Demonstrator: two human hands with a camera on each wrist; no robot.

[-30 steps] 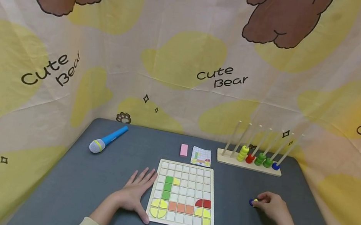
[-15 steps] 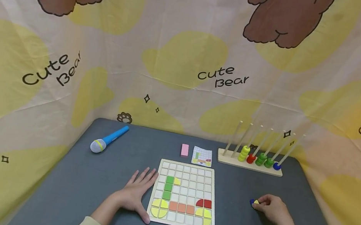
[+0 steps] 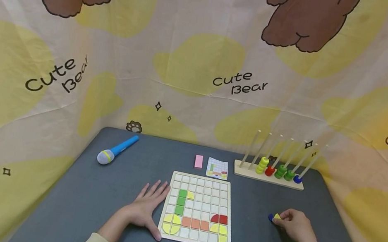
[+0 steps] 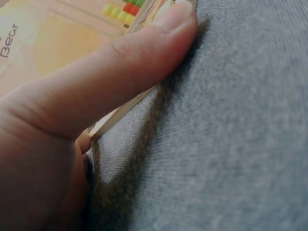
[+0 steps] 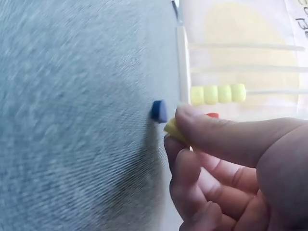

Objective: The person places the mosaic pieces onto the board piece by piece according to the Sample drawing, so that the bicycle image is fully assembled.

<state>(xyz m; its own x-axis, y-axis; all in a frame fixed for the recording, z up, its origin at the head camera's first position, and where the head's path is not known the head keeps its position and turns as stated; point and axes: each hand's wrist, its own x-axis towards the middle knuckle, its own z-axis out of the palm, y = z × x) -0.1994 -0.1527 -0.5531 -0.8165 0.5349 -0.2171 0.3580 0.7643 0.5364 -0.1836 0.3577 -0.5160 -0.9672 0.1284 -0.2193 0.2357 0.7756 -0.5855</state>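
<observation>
A white grid board (image 3: 200,205) lies mid-table, with green, yellow, orange and red tiles in some of its squares. Along its left edge my left hand (image 3: 144,210) rests with fingers spread; the left wrist view shows the thumb (image 4: 139,53) against the board's rim. To the right of the board, my right hand (image 3: 295,226) pinches a small yellow tile (image 5: 174,131) between thumb and fingertips. Just beyond the tile, a small dark blue piece (image 5: 159,111) is on the table. Part of the yellow tile is hidden by the thumb.
Behind the board lie a printed pattern card (image 3: 217,169) and a pink block (image 3: 198,162). A peg rack (image 3: 268,176) with coloured beads stands at the back right. At the back left is a blue toy microphone (image 3: 118,149). A printed cloth hangs behind the table.
The yellow tile in my right fingers has turned slightly and shows a little more above the blue piece. My left hand and the board stay put.
</observation>
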